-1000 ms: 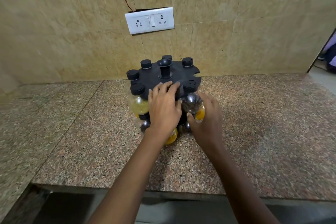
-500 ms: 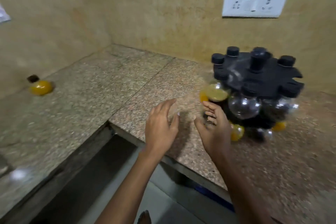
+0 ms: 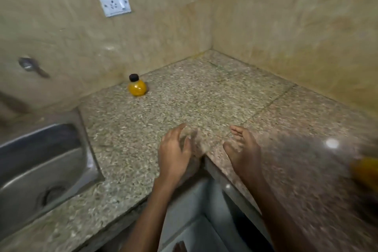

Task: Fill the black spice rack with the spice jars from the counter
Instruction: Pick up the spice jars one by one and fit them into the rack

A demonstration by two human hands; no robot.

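Yellow-filled spice jar [image 3: 137,87] stands upright at ten o'clock by the wall, well apart from both hands, left hand [image 3: 175,152] and right hand [image 3: 241,150] empty with fingers relaxed over the granite surface [image 3: 184,96], seemingly ready to fetch it.

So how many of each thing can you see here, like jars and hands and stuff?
Spice jars standing clear on the counter: 1, the yellow jar with a black cap
Hands: 2, left hand and right hand, both empty
Sinks: 1, steel sink
Wall sockets: 1, white socket
Total: 5
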